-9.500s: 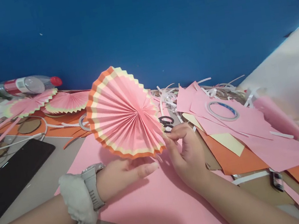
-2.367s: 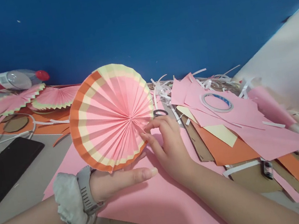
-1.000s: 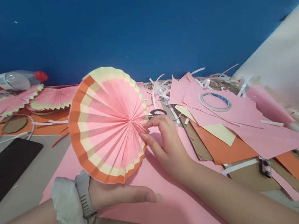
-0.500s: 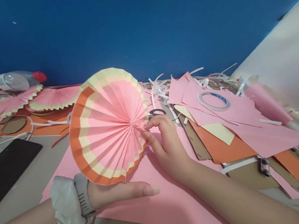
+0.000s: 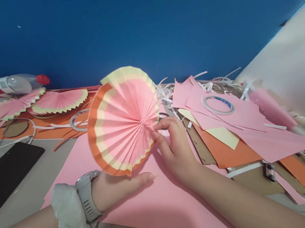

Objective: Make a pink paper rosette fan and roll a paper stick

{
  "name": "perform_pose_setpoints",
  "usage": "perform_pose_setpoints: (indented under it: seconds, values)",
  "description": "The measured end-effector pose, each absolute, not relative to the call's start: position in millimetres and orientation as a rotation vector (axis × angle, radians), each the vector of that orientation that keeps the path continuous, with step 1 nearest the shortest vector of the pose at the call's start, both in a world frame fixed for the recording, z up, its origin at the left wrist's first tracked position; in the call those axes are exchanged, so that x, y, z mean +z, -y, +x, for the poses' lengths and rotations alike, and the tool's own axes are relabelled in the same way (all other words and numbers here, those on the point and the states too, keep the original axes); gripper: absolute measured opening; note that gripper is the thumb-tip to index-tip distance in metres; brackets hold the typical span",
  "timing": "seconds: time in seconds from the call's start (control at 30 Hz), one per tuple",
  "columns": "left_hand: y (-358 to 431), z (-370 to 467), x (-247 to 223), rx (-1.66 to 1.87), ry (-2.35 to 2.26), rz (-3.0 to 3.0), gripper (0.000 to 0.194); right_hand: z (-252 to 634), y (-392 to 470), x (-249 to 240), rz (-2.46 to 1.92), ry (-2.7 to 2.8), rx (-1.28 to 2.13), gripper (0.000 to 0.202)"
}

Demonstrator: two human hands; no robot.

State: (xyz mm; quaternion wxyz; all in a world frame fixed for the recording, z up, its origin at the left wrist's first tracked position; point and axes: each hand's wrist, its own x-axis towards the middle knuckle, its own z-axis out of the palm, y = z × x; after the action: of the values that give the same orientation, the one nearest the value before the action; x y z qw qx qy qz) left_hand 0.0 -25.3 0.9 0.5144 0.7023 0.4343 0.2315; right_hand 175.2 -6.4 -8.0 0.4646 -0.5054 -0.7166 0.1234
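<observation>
A pleated round paper fan, pink with cream and orange edging, stands tilted in the middle of the view. My right hand pinches its lower right edge near the centre between thumb and fingertips. Behind and under the fan's lower left is my left hand, its thumb stretched out to the right. The fan hides the other fingers of that hand. Beneath both hands lies a large pink sheet.
Pink sheets with a tape roll lie at the right, over orange paper and cardboard. At the left are a black phone, two pleated fans and a plastic bottle. A blue wall rises behind.
The fan has shifted to the right and turned slightly, uncovering a tape roll behind its left side. My right hand has moved a little right with it; my left thumb has tilted upward.
</observation>
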Motion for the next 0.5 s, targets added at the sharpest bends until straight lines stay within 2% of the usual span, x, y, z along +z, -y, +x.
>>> perform_pose_setpoints:
  seconds: [0.23,0.5]
  values:
    - [22.2,0.8,-0.4,0.612,-0.962,1.615,0.04,176.6,4.3,-9.1,-1.279,1.703,0.283,0.006]
    - [24.1,1.1,-1.0,0.68,-0.95,1.577,0.044,174.9,4.5,-9.3,-1.294,1.738,0.261,0.004]
